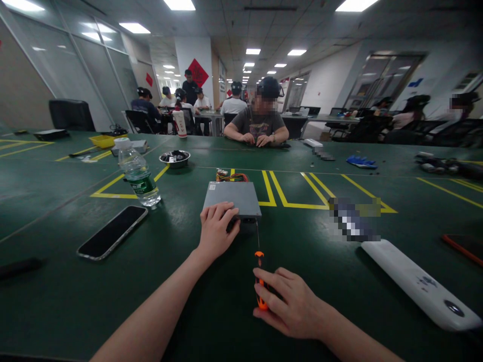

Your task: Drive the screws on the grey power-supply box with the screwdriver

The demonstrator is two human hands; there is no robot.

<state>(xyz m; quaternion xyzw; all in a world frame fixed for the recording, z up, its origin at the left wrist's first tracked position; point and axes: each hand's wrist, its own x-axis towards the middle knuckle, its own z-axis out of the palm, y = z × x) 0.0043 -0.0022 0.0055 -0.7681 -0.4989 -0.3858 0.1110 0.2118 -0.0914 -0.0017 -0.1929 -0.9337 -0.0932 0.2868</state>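
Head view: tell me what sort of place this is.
Probably a shared workshop or training room in an office-like building: a green table marked with yellow lines, a screwdriver held at a grey metal box, and people seated beyond.

1 camera, worn on the person's head, looks forward and down across the table (211, 311) from its near edge. The left hand (219, 229) and right hand (289, 304) show close below; the far edge lies well away, and the ceiling (226, 25) spans the top.
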